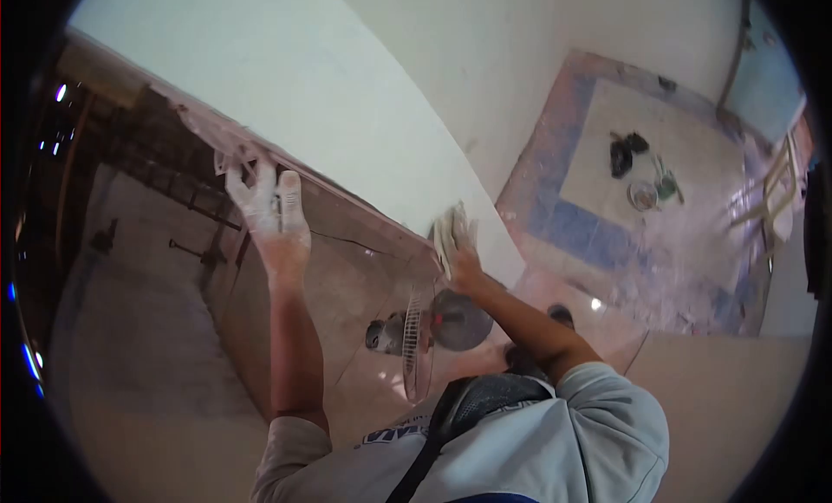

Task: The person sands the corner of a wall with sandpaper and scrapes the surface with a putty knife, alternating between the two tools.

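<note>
A long pale panel or wall surface [286, 87] runs diagonally from the upper left to the centre, with a rough lower edge. My left hand [270, 204], coated in white dust, is raised at that edge with its fingers spread, beside a ragged whitish strip [217, 135] that hangs there. Whether the fingertips touch the strip is unclear. My right hand [458, 243] lies against the panel near its right end. Its fingers are stretched out, and something pale, perhaps a glove or a coat of dust, covers them.
Below my hands a fan [414, 343] stands on the floor beside a round dark object [461, 319]. At the right, a dusty floor sheet [598, 165] bears black items [622, 156] and a small round container [642, 195]. A wooden frame [774, 191] stands at the far right.
</note>
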The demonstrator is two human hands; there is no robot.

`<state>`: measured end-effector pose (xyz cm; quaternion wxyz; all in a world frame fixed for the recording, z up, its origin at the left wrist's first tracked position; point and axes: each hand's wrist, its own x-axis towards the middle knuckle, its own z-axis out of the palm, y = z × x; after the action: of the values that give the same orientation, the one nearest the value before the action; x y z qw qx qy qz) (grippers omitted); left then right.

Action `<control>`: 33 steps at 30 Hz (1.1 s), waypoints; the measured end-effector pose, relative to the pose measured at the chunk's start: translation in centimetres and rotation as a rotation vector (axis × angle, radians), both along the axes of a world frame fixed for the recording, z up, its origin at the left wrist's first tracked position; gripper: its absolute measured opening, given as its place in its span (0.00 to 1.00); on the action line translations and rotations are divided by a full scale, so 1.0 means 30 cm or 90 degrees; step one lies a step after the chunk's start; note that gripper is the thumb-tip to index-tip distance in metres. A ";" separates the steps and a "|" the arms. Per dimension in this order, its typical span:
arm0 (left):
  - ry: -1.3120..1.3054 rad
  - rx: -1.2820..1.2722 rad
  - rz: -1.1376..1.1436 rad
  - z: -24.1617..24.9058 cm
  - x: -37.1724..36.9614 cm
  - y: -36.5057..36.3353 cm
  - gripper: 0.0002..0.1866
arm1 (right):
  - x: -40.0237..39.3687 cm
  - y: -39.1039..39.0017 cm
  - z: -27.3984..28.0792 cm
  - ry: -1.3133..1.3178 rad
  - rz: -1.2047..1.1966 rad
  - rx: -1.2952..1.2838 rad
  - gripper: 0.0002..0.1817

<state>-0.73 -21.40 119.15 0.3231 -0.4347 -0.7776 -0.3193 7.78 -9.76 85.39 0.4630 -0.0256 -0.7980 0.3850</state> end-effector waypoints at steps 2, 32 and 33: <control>-0.015 0.003 -0.035 0.011 0.026 0.011 0.29 | 0.000 0.017 -0.027 -0.085 -0.070 0.136 0.47; -0.159 0.377 -0.025 -0.149 0.047 0.132 0.26 | -0.200 0.347 1.467 0.348 -0.008 0.334 0.47; -0.111 0.371 -0.002 -0.141 0.058 0.146 0.27 | -0.182 0.351 1.324 0.276 -0.004 0.335 0.47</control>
<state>1.01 -17.01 114.91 0.3658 -0.2957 -0.6775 -0.5655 2.32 0.78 125.11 0.6138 0.1748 -0.7528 0.1614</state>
